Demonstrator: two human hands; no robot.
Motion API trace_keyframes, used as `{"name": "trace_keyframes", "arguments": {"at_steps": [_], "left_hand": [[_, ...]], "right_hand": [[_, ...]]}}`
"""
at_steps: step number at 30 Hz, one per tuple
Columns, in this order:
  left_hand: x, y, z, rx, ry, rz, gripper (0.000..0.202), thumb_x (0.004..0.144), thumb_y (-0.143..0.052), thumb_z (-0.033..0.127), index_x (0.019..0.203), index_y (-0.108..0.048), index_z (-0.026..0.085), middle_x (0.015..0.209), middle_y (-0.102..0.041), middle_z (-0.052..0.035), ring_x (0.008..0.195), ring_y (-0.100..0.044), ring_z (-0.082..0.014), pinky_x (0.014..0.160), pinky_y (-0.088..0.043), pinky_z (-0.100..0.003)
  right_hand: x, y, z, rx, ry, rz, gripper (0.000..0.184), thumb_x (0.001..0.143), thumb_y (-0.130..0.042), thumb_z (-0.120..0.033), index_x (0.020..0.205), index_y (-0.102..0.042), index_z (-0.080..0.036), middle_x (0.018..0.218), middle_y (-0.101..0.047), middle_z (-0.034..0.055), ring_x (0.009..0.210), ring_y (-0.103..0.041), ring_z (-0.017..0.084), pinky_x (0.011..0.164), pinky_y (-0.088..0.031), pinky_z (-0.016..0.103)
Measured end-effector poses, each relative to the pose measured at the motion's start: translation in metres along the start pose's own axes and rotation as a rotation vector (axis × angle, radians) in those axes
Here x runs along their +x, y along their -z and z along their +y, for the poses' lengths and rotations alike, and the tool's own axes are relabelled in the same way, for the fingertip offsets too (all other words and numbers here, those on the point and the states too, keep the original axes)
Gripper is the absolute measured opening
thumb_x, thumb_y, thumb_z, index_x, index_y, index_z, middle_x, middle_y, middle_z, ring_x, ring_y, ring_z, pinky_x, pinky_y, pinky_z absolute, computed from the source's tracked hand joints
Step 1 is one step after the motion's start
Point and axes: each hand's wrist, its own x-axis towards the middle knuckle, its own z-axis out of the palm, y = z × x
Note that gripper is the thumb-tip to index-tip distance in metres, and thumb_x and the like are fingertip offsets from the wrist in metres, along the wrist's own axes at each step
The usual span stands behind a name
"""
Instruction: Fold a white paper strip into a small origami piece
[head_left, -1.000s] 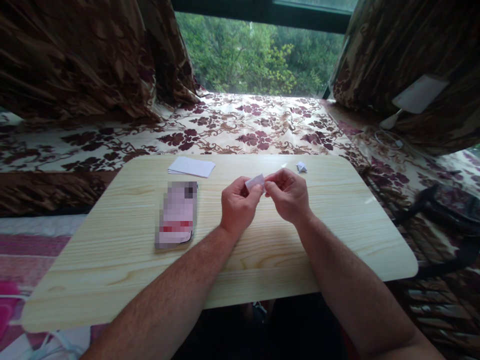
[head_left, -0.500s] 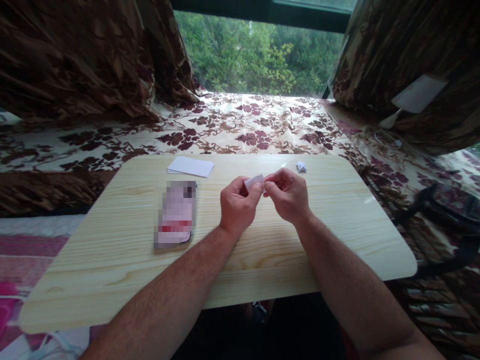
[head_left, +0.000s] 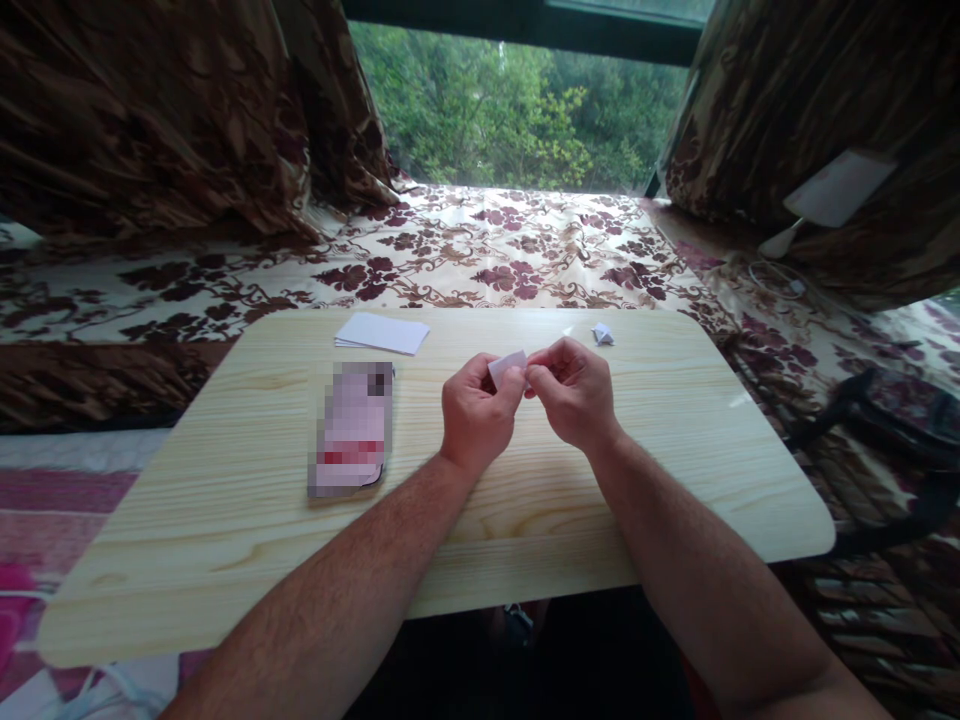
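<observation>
Between my two hands, above the middle of the table, is a small piece of white paper (head_left: 508, 368). My left hand (head_left: 480, 405) is closed on it, the thumb lying across its lower part. My right hand (head_left: 574, 392) pinches the paper's right end with thumb and forefinger. Fingers cover much of the sheet, so its folds are hard to make out. Beyond my right hand a small folded white paper piece (head_left: 602, 334) sits near the table's far edge. A stack of white paper sheets (head_left: 382, 333) lies at the far left.
A pink phone (head_left: 351, 430), blurred out in blocks, lies left of my left hand on the light wooden table (head_left: 540, 500). Past the table spreads a floral cloth (head_left: 502, 240) beneath the window. A white lamp (head_left: 836, 190) stands at the right, with a dark chair (head_left: 892, 450) nearer.
My right hand has shifted very slightly left, towards my left hand. Both hands still grip the paper, and the things on the table stay in place.
</observation>
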Motion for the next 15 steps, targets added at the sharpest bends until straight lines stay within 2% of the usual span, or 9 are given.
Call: {"name": "trace_keyframes", "arguments": {"at_steps": [8,12,15], "left_hand": [[0.0019,0.0005,0.0004,0.019,-0.006,0.039,0.02,0.08,-0.069,0.031,0.069,-0.062,0.016,0.055,-0.057,0.0039,0.048,-0.045,-0.008,0.045,-0.034,-0.02],[0.003,0.002,0.0004,0.015,-0.015,0.023,0.02,0.082,-0.068,0.031,0.07,-0.062,0.016,0.055,-0.058,0.0036,0.048,-0.046,-0.0078,0.046,-0.035,-0.02],[0.0027,0.0017,0.0006,0.004,-0.017,0.016,0.02,0.081,-0.069,0.031,0.07,-0.062,0.016,0.056,-0.059,0.0032,0.049,-0.047,-0.0081,0.047,-0.036,-0.02]], "right_hand": [[0.0023,-0.0017,0.0053,0.137,-0.02,-0.029,0.011,0.075,-0.071,-0.022,0.078,-0.06,-0.02,0.067,-0.064,-0.0035,0.056,-0.061,0.012,0.055,-0.054,0.027],[0.0034,-0.0014,0.0045,0.23,-0.052,-0.058,0.023,0.072,-0.075,-0.02,0.09,-0.059,-0.021,0.07,-0.066,-0.0045,0.057,-0.061,0.011,0.054,-0.054,0.025],[0.0039,-0.0015,0.004,0.238,-0.071,-0.063,0.027,0.071,-0.076,-0.021,0.091,-0.058,-0.021,0.068,-0.065,-0.0054,0.055,-0.059,0.01,0.053,-0.053,0.024]]}}
